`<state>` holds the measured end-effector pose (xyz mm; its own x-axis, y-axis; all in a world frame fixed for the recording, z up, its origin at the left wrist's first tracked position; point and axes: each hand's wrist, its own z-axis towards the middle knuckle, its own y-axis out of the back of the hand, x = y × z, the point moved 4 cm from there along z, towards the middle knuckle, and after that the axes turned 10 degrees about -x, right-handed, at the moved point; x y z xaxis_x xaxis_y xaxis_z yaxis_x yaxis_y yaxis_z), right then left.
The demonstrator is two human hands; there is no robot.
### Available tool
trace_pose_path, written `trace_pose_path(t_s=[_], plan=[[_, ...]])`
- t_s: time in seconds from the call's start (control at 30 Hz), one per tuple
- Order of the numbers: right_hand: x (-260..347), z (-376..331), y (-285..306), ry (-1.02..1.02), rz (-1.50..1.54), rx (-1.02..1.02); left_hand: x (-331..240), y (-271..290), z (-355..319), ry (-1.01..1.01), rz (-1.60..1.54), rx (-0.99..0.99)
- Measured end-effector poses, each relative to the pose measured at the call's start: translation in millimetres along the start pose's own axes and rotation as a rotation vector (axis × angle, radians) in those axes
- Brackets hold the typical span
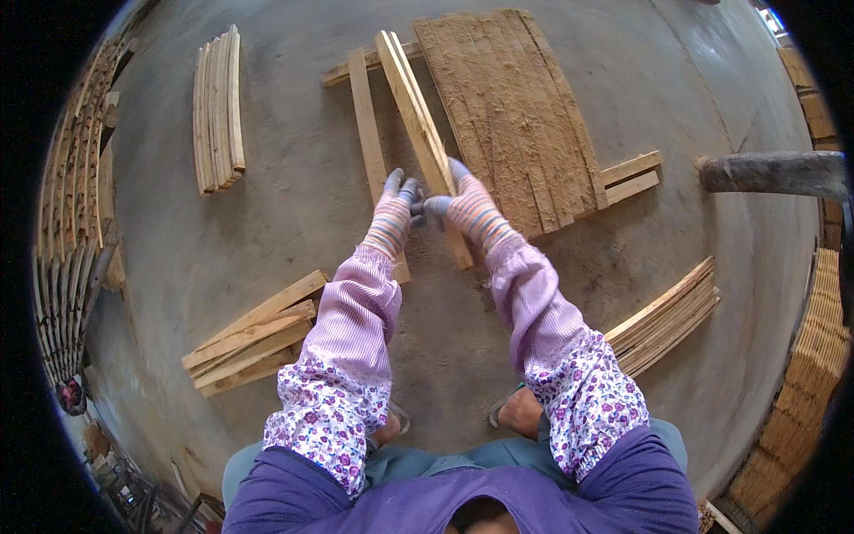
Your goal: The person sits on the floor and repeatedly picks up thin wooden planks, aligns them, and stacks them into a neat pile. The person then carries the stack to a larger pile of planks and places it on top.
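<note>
Both my hands wear grey-tipped gloves with striped cuffs. My right hand [471, 206] is closed round the near end of a pair of narrow wooden planks [413, 107], which slant away from me up to the left. Just left of that end, my left hand [398, 209] has its fingers apart and holds nothing. It is over a single wooden plank [367, 116] that lies lengthwise with its far end by a wooden crosspiece [336, 75]. Part of another plank [458, 247] shows below my right hand. To the right lies a wide row of sawdust-covered boards [507, 116].
Stacked planks [219, 111] lie on the concrete floor at the far left. Nearer are a loose plank pile [253, 338] on the left and a plank stack [667, 316] on the right. A round post [769, 174] juts in at right. Wood stacks line both sides.
</note>
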<state>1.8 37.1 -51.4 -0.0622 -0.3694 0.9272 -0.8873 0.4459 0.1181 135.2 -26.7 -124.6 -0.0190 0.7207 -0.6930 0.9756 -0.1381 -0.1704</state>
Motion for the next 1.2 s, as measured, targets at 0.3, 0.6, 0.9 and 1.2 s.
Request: trace_pose_path(t_s=[0.3,0.6,0.9,1.2], plan=[[36.8,12.8,119.3,0.167,-0.136,-0.328,25.2,-77.0,25.6,-0.202,0.692,0.008],[18.0,11.2,153.1,0.078,-0.071,-0.404,10.9,-77.8,-25.0,0.193,-0.39,0.383],[44.1,3.3,52.4,0.112,-0.056,-0.248,-11.2,-8.1,-14.4,0.138,-0.374,0.357],[4.6,9.8,57.9,0.074,0.047,-0.143,-27.6,-45.7,-58.5,-0.13,-0.112,0.493]])
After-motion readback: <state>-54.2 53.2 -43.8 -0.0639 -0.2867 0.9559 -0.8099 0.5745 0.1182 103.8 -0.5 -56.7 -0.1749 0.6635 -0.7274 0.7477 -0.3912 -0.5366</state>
